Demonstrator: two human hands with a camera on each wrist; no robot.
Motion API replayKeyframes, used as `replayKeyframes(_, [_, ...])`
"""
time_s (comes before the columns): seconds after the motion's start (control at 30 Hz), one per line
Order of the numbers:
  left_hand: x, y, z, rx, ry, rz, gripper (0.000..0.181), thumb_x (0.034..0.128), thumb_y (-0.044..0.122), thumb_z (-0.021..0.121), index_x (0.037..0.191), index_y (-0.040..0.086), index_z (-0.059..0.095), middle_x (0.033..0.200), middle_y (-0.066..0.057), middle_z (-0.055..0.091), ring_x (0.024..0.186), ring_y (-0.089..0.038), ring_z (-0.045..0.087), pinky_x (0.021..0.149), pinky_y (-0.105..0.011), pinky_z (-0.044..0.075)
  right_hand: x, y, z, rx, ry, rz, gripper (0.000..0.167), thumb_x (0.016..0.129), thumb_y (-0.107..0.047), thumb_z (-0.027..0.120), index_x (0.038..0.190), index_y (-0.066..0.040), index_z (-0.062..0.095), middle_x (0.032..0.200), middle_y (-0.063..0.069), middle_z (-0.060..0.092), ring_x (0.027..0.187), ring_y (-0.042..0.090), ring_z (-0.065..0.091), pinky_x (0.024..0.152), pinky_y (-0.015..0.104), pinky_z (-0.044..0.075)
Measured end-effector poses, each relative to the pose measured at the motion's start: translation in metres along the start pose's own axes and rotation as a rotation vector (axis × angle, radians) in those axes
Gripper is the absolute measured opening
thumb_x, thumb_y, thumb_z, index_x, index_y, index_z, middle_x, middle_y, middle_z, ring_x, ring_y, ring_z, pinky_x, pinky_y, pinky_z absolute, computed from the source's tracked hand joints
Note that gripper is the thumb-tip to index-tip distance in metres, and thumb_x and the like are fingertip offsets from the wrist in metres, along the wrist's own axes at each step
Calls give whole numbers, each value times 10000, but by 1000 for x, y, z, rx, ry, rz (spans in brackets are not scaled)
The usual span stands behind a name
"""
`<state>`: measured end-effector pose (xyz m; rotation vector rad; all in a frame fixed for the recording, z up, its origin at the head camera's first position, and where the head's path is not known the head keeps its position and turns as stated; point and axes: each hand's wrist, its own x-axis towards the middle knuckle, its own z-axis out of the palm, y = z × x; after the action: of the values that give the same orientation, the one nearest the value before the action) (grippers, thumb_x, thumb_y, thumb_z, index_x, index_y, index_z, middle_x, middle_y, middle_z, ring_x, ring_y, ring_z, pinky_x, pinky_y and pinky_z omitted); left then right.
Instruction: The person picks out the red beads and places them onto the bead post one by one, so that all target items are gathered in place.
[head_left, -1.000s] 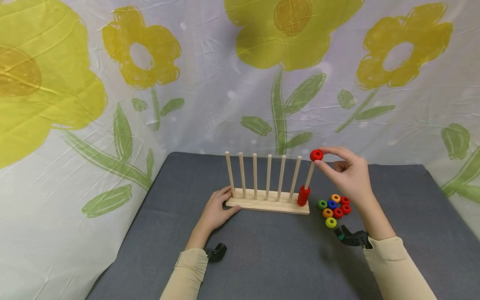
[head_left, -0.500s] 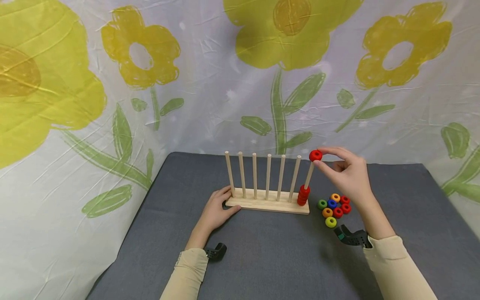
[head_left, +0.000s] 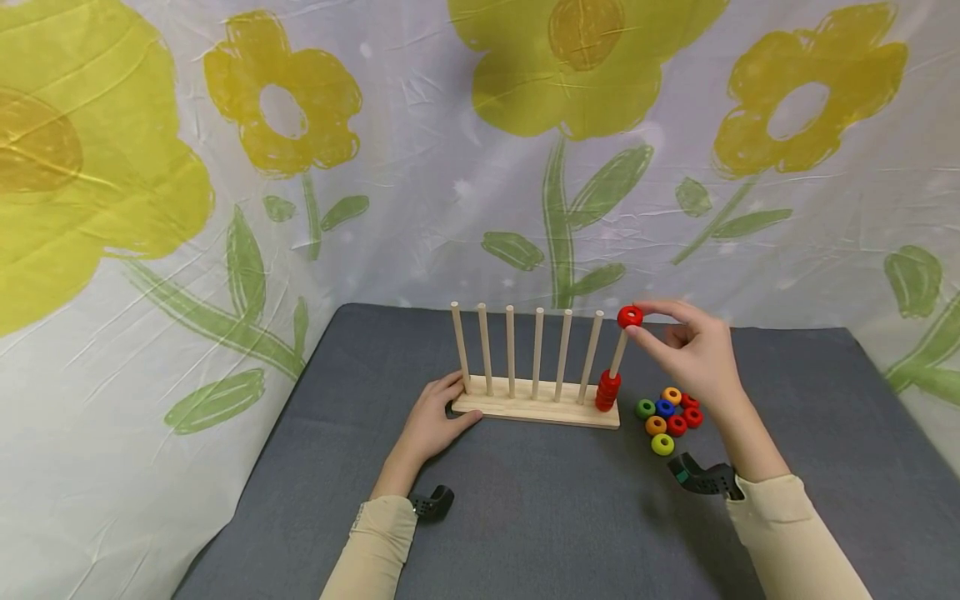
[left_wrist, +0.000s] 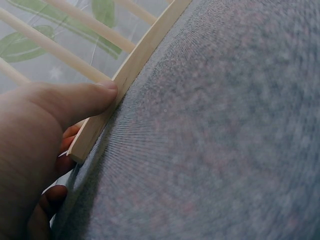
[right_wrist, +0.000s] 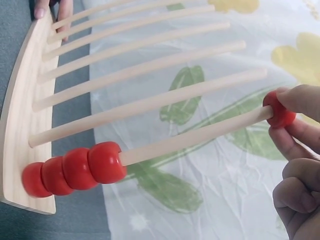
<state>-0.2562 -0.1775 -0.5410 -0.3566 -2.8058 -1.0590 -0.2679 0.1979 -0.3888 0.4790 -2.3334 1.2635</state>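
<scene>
A wooden peg rack (head_left: 536,408) with several upright pegs stands on the table. My left hand (head_left: 431,421) grips its left end, thumb on the front edge and fingers behind, as the left wrist view also shows. My right hand (head_left: 697,354) pinches a red bead (right_wrist: 282,114) between thumb and fingers at the top of the rightmost peg. In the right wrist view the peg's tip meets the bead's hole. Lower on that peg, several red beads (right_wrist: 80,167) are stacked against the base. The other pegs (head_left: 537,354) carry no beads.
To the right of the rack lie loose beads: a green bead (head_left: 645,408), a blue bead (head_left: 658,412), a yellow bead (head_left: 662,452), two orange ones and several red ones. A flowered cloth (head_left: 420,208) hangs behind the grey table (head_left: 525,525).
My right hand has shifted slightly left and down, lowering the red bead onto the rightmost peg's tip. My left hand and the rack have stayed in place.
</scene>
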Motion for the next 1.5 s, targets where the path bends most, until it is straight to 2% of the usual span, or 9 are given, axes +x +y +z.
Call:
replayKeyframes(0.2, [0, -1, 0, 2, 1, 5, 704, 955, 334, 818, 1517, -7, 565, 1631, -137, 481, 1485, -391, 440, 1187, -597, 400, -2, 1, 1, 6, -2, 2, 331, 922, -51, 832, 1248, -76, 784, 578, -2, 351, 406, 36, 230, 403, 300, 231])
replayKeyframes(0.47, [0, -1, 0, -1, 4, 12, 703, 955, 334, 818, 1519, -2, 565, 1629, -136, 484, 1484, -392, 441, 1187, -596, 399, -3, 1, 2, 16, 2, 3, 327, 923, -89, 843, 1245, -121, 793, 673, 22, 412, 403, 59, 243, 395, 298, 240])
replayKeyframes(0.73, [0, -1, 0, 1, 6, 9, 705, 952, 330, 822, 1520, 0, 564, 1631, -131, 483, 1480, -388, 446, 1181, -599, 405, -3, 1, 2, 19, 8, -4, 330, 915, -88, 851, 1238, -124, 795, 549, -4, 341, 401, 50, 239, 394, 301, 229])
replayKeyframes(1.17, [0, -1, 1, -5, 3, 5, 691, 958, 327, 818, 1519, 9, 571, 1632, -123, 483, 1476, -378, 450, 1175, -595, 414, -6, 2, 3, 36, 9, 1, 348, 928, -86, 837, 1271, -85, 776, 520, -45, 298, 415, 143, 239, 400, 318, 213])
replayKeyframes(1.5, [0, -2, 1, -2, 7, 1, 688, 957, 325, 818, 1518, 10, 574, 1630, -120, 486, 1475, -376, 452, 1172, -597, 417, -5, -1, 3, 16, 14, 18, 294, 942, -137, 835, 1231, -106, 792, 508, -25, 311, 404, 172, 253, 393, 313, 233])
